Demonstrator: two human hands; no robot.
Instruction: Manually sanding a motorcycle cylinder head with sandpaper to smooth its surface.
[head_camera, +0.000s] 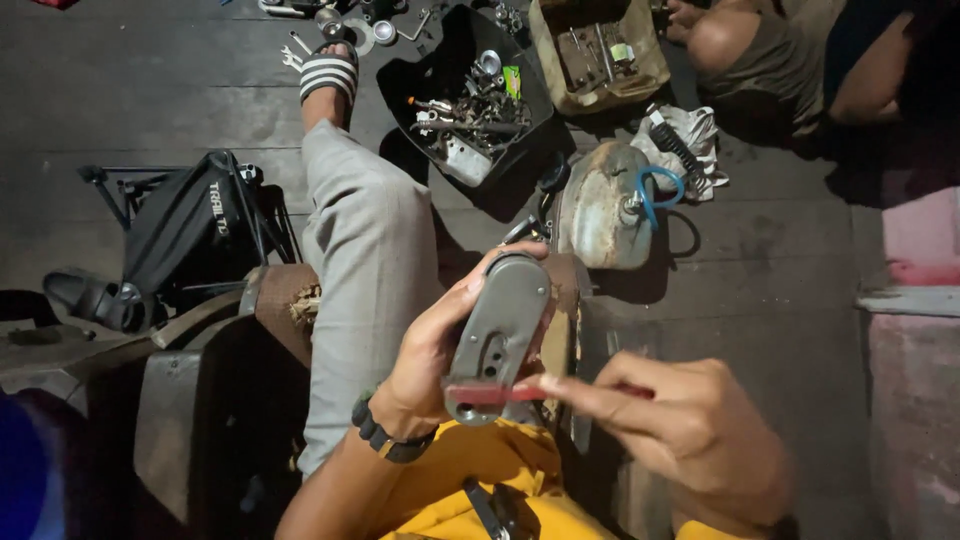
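The left hand (430, 350) holds a grey metal cover (497, 335) up in front of the person's chest. The cover is long with round ends and has holes in its flat face. The left fingers (500, 262) are curled shut around its top edge and its left side, and the thumb lies along that side. A black wristband (385, 437) sits on the left wrist.

The right hand (690, 430) is pinched shut on a thin red tool (495, 394). The tool lies flat across the low end of the cover and touches it. Its far tip sticks out past the cover's left edge.

Below the hands is a dark wooden floor (150, 90). A leg in grey trousers (365, 260) stretches out over it to a foot in a striped sandal (328, 72). Just past the cover sits an old metal tank (600, 205) with a blue hose (660, 190). Further out is a black tray of metal parts (470, 100), and beside that a tan box of tools (598, 50). A black folded stand (190, 230) lies well apart on the left.

The floor is open at the far left and right of the tank. Another person (800, 60) sits at the top right edge.
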